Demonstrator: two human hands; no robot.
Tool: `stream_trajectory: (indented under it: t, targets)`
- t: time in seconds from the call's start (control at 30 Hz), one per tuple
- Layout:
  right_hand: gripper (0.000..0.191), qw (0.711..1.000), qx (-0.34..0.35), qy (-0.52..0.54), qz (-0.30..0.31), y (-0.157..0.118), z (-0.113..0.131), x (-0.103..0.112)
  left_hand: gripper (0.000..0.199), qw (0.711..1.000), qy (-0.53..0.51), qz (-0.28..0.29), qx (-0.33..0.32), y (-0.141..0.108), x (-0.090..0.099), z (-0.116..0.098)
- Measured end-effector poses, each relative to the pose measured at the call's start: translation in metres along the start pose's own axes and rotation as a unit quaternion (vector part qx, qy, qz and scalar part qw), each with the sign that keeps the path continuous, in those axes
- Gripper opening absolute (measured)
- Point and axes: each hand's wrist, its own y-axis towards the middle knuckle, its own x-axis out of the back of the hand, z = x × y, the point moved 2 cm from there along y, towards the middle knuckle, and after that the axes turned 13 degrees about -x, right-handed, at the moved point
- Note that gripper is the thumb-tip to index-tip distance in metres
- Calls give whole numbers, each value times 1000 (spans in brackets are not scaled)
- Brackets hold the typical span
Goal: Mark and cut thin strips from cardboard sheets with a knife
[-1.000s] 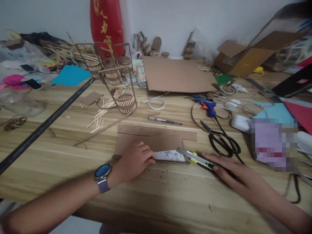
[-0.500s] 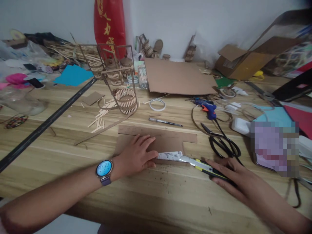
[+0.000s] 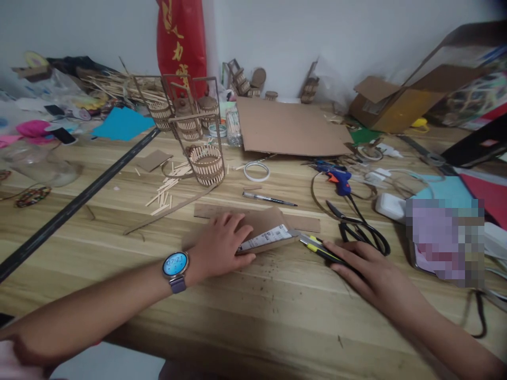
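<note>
My left hand [image 3: 222,243], with a watch on its wrist, lies spread on a small piece of cardboard [image 3: 263,217] that has a white printed label [image 3: 267,237] along its near side. My right hand [image 3: 364,264] is closed around a yellow and black utility knife [image 3: 320,249]. The knife's blade points left and meets the right end of the labelled piece. Behind the piece lies a flat cardboard strip [image 3: 309,224], partly covered by it.
A pen [image 3: 269,199] and a white tape ring [image 3: 256,171] lie beyond the cardboard. Small slatted buckets [image 3: 206,164] and loose sticks stand left of them. Scissors [image 3: 362,232] and a blue glue gun [image 3: 338,179] are at right.
The labelled cardboard has turned, its right end swinging away from me. My right hand has moved slightly left and up with the knife. My left hand has shifted a little.
</note>
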Motion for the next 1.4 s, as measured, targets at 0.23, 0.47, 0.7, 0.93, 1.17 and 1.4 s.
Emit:
stream_trajectory:
  t: [0.23,0.47,0.7,0.93,1.17,1.4]
  targets:
    - [51,1000,-2,-18,17,11,-3,-7,48,991,-28,-20,-127,-3,-11,7]
    - [50,999,22,-37,-16,5,2,-10,46,985,-49,-9,-165,2,-19,14]
    - [47,996,16,-70,-43,-2,4,-17,46,988,-33,10,-151,2,-19,11]
    - [46,996,14,-75,-34,-7,10,-9,45,989,-41,0,-144,2,-16,9]
    - [48,996,-15,-82,-17,-18,14,-10,44,989,-53,-16,-137,2,-18,10]
    - [48,996,-28,-82,-12,-17,23,-6,44,990,-53,-7,-129,3,-16,4]
